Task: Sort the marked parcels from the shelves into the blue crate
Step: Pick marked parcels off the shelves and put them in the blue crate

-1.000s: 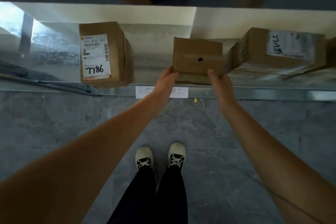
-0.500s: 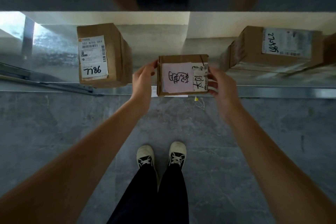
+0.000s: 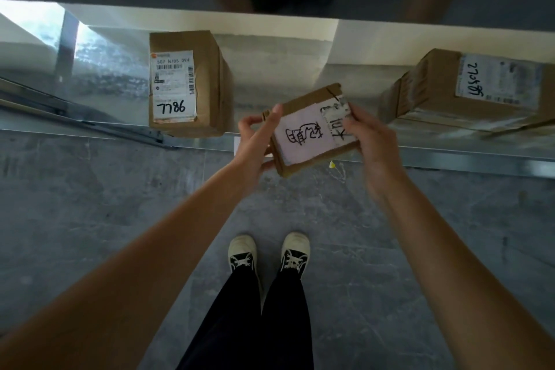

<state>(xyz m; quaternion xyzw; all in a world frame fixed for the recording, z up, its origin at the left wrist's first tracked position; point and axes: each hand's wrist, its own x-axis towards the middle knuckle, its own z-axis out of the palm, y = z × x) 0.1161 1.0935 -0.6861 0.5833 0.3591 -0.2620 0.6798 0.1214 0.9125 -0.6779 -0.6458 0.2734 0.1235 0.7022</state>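
A small cardboard parcel [image 3: 306, 135] with a pale pink label and black handwriting is held in the air just in front of the low metal shelf [image 3: 450, 156]. My left hand [image 3: 255, 141] grips its left end, thumb on top. My right hand [image 3: 369, 135] grips its right end, fingers over the white label. The parcel is tilted, its right side raised. No blue crate is in view.
A tall parcel marked 7786 [image 3: 180, 84] stands on the shelf to the left. Another parcel with a white label [image 3: 468, 87] lies on the shelf to the right. My feet [image 3: 270, 252] stand on the grey floor below.
The parcel sat on the shelf with its plain face up; both hands lifted it out, turned its labelled face up, and now it has come nearer and tilted.
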